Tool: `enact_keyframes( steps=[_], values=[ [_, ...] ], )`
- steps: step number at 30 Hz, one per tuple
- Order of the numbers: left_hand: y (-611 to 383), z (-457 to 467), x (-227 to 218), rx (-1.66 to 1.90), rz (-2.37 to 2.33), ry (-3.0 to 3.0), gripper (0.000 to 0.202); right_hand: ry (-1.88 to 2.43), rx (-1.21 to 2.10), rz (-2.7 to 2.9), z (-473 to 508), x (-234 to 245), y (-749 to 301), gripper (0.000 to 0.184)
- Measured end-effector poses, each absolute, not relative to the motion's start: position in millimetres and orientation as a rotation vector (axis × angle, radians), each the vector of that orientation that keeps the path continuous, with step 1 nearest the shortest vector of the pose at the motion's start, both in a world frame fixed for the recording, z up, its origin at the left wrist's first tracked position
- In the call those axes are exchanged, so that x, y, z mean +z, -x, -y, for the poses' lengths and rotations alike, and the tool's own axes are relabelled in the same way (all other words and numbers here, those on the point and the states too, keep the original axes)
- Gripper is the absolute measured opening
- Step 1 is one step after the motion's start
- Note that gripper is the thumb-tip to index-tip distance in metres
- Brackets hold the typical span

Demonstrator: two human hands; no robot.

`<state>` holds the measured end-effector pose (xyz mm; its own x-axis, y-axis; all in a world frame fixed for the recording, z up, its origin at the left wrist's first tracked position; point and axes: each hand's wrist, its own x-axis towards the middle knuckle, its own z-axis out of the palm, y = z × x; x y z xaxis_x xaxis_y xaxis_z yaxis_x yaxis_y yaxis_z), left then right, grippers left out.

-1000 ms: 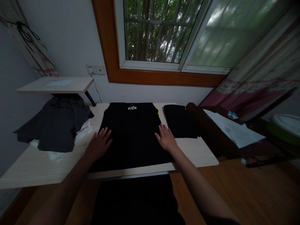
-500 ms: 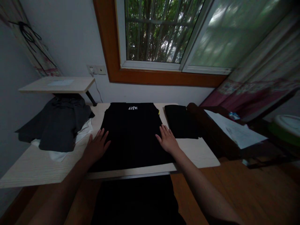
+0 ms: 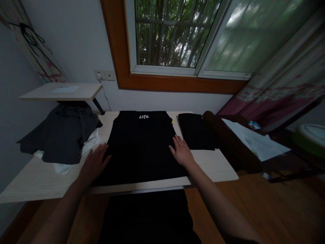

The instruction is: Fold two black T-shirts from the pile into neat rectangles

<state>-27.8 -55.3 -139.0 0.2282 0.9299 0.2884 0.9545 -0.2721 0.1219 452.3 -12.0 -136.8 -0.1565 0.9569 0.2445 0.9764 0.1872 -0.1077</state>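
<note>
A black shirt [image 3: 142,145] lies flat on the pale wooden table [image 3: 61,188], with a small white print near its far edge and a bit of yellow at its right side. My left hand [image 3: 94,162] is open, fingers stretched, at the shirt's left edge, its thumb over the cloth. On the right edge of the shirt rests my right hand [image 3: 181,151], open with the fingers spread out flat. Just beyond it lies a folded black garment [image 3: 196,132] at the table's right end.
Dark grey clothing [image 3: 63,135] is heaped over white cloth [image 3: 62,168] on the left, partly under a small raised shelf [image 3: 61,91]. To the right stands a dark brown armrest [image 3: 233,145] with a white paper sheet [image 3: 256,140]. A window [image 3: 177,37] is above the table.
My left hand has slid left and slightly toward me, and the shirt's near left edge reaches a little farther left. My right hand stays about where it was.
</note>
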Motion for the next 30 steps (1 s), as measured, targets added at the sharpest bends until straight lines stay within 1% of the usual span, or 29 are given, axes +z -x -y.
enact_keyframes(
  steps=[5,10,14,20,30],
  values=[
    [38.2,54.7,-137.5,-0.593,1.886,2.474,0.055,1.784,-0.18,2.181,17.0,-130.0,-450.6,0.055],
    [38.5,55.5,-132.0,-0.682,1.898,2.497,0.05,1.682,-0.287,2.208,23.2,-113.6,-447.9,0.036],
    [37.6,54.3,-132.5,-0.718,1.874,2.5,0.045,1.759,-0.383,2.255,23.8,-104.9,-447.1,0.025],
    [34.9,56.4,-129.7,-0.8,1.804,2.518,0.036,1.801,-0.462,2.342,18.8,-96.8,-446.5,0.022],
    [34.5,56.2,-127.7,-0.806,1.736,2.52,0.035,1.833,-0.502,2.277,10.7,-92.4,-453.7,0.013]
  ],
)
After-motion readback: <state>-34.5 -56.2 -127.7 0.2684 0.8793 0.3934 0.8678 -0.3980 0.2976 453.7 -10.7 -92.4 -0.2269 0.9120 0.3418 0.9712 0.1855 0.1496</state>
